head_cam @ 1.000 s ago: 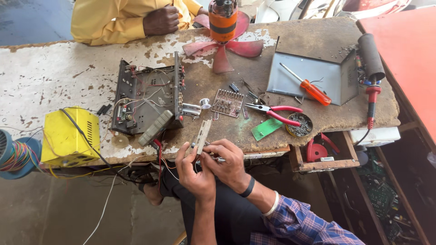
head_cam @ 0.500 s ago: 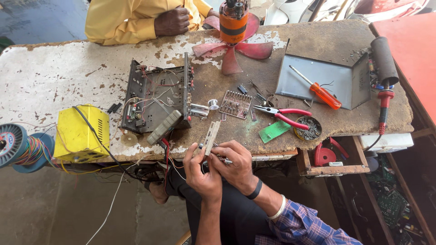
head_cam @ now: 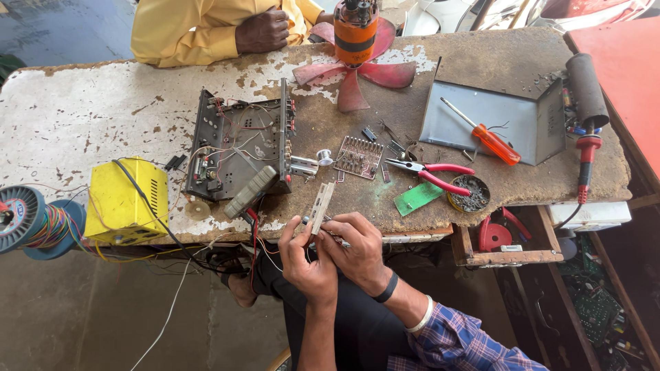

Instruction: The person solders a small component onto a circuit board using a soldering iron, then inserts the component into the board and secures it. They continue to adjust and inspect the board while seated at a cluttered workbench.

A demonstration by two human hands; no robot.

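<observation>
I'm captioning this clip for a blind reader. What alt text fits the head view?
Seen from above, a person's left hand and right hand hold a narrow pale component strip at the edge of a worn workbench. On it lie an opened chassis, red-handled pliers and a red fan.

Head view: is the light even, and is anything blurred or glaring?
Head view: sharp daylight, no motion blur; both hands, left and right, crisp on the strip; soft shadows under the pliers; mild sheen on the metal sheet; table edges bow slightly.
</observation>
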